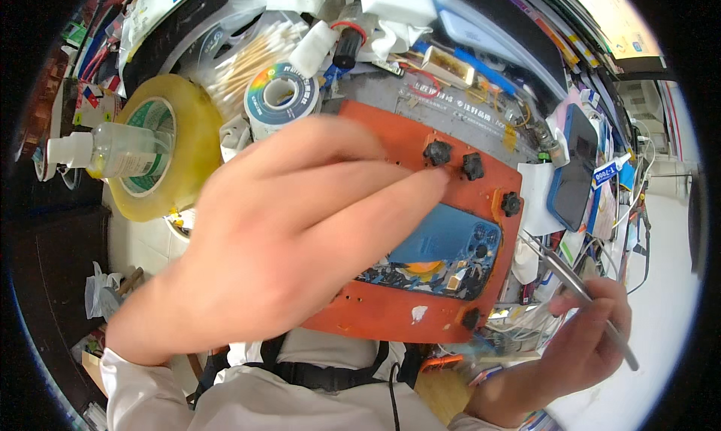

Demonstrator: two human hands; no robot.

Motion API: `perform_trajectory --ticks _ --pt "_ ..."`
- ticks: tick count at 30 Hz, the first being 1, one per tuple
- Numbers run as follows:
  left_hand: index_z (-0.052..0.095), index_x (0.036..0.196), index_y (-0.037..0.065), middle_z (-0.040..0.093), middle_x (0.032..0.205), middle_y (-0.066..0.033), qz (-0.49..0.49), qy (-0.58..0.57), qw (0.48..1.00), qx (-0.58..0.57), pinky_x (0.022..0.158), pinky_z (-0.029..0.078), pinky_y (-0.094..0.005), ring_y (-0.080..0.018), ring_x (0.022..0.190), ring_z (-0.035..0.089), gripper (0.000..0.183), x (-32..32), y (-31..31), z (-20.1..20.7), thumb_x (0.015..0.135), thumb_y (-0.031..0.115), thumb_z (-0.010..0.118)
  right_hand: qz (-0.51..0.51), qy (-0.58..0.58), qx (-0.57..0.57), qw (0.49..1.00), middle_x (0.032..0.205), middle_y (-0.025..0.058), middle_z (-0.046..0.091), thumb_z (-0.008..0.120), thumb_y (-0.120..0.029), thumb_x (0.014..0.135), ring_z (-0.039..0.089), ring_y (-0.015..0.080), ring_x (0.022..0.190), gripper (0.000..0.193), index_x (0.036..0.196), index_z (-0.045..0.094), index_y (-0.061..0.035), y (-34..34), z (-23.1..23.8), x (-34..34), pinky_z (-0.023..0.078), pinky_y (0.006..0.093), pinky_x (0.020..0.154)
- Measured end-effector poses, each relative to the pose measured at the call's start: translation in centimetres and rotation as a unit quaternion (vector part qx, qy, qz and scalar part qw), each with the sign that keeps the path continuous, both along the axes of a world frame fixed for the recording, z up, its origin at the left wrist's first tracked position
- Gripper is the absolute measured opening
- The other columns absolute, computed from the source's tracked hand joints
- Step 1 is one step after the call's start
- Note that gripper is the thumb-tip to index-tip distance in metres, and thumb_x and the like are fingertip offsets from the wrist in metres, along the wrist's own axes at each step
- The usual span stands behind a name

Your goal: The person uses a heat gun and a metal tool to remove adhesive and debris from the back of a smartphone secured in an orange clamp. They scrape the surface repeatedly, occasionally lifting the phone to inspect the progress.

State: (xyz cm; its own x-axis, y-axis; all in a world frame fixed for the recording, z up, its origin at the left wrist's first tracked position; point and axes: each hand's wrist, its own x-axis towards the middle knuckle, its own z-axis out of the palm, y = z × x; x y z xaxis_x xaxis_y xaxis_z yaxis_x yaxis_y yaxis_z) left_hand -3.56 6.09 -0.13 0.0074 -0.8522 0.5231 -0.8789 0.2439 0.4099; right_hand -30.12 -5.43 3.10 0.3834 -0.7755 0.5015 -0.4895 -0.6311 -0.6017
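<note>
From here I see the left hand [293, 228], blurred, fingers bunched over the orange-red clamping board [375, 327], their tips by the black star knobs [437, 153] near its far edge; whether they grip anything I can't tell. Beneath, a blue-backed smartphone [451, 232], its back broken along the near side, lies toward the board's right edge. The right hand [589, 341] pinches metal tweezers [572, 282] just beyond that edge.

Head-worn fisheye, looking down; wide, close
</note>
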Motion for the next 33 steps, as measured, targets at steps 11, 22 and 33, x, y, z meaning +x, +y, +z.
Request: perform_trajectory --ticks 11,22,33 --pt "0.075 0.11 0.005 0.071 0.087 -0.0073 -0.102 -0.042 0.988 0.107 0.075 0.055 -0.0398 -0.0269 0.086 0.068 0.037 1.0 -4.6 0.6 0.073 0.006 0.08 -0.003 -0.042 0.095 0.995 0.069 0.0095 0.058 0.056 -0.016 0.1 0.054 0.0157 0.064 0.024 0.089 0.061 0.0044 1.3 -1.6 -1.9 0.04 0.0296 0.066" --pt "0.075 0.108 0.002 0.072 0.086 -0.0089 -0.1 -0.001 0.989 0.113 0.071 0.057 -0.0398 -0.029 0.082 0.068 0.035 1.0 -4.8 0.5 0.073 -0.001 0.081 -0.029 -0.063 0.129 0.989 0.07 0.0092 0.059 0.059 -0.014 0.097 0.054 0.0156 0.065 0.02 0.091 0.063 0.0052 1.8 -1.9 -1.5 0.042 0.0291 0.068" --pt "0.074 0.113 0.002 0.073 0.092 -0.012 -0.084 0.02 0.985 0.151 0.075 0.057 -0.0403 -0.0314 0.086 0.069 0.041 0.9 -5.0 1.0 0.073 -0.003 0.08 0.1 -0.101 0.252 0.957 0.081 0.0104 0.071 0.075 0.0 0.085 0.065 0.0169 0.072 0.012 0.095 0.074 0.0056 -0.5 -1.4 2.2 0.048 0.0275 0.064"
